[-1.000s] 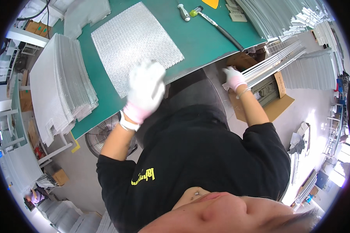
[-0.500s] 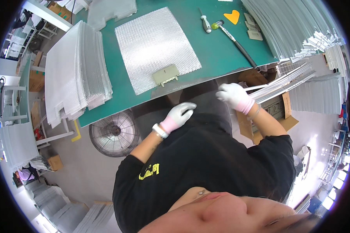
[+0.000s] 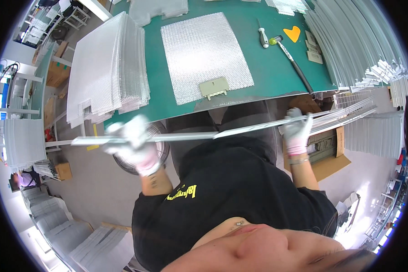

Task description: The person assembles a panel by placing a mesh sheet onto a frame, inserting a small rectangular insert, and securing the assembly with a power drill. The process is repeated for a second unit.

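While strips (image 3: pixel 186 136) span six o'clock of the desk (image 3: pixel 283 84) | left hand (image 3: pixel 133 136) blurred, fingers seemingly wrapped round strips | right hand's (image 3: pixel 298 129) fingers closed likewise | bracket (image 3: pixel 214 87) on mesh (image 3: pixel 204 50); strips off it, work apparently unfinished

Screwdriver (image 3: pixel 263 38), black-handled hammer (image 3: pixel 295 66), orange heart-shaped piece (image 3: pixel 292 35) close together on green table (image 3: pixel 272 70); round fan (image 3: pixel 164 151) on floor (image 3: pixel 95 190)

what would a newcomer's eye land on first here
Probably the long pale strip across the picture's middle, with the blurred left hand and the right hand on it. Next, the bright mesh sheet on the green table, a small grey-green plate lying at the sheet's near edge.
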{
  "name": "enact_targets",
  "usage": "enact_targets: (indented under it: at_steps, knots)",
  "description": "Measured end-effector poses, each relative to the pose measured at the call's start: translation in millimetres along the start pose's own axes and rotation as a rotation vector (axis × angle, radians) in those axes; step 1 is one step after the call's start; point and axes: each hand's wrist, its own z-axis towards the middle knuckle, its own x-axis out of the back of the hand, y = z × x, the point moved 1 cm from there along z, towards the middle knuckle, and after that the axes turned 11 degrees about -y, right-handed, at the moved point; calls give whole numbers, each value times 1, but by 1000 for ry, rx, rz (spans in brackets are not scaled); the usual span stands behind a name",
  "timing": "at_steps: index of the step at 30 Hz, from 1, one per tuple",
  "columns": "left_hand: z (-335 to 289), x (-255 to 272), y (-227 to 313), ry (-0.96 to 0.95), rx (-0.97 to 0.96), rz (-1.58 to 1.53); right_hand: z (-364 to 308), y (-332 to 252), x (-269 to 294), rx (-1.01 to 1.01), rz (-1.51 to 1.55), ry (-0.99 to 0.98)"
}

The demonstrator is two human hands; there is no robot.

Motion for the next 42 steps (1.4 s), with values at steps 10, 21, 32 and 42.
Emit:
enact_targets:
  at_steps: [10, 21, 32, 42]
  knots:
    - [-10, 7, -8, -416, 487, 582, -10, -154, -142, 466, 100, -654]
    - [-41, 22, -68, -336, 252, 1744, 129, 55, -203, -38, -389, -695]
    - [117, 50, -169, -505, 912, 1953, 149, 90, -179, 277, -1617, -545]
    - [76, -9, -152, -1116, 386, 1757, 146, 73, -184, 703, -1631, -826]
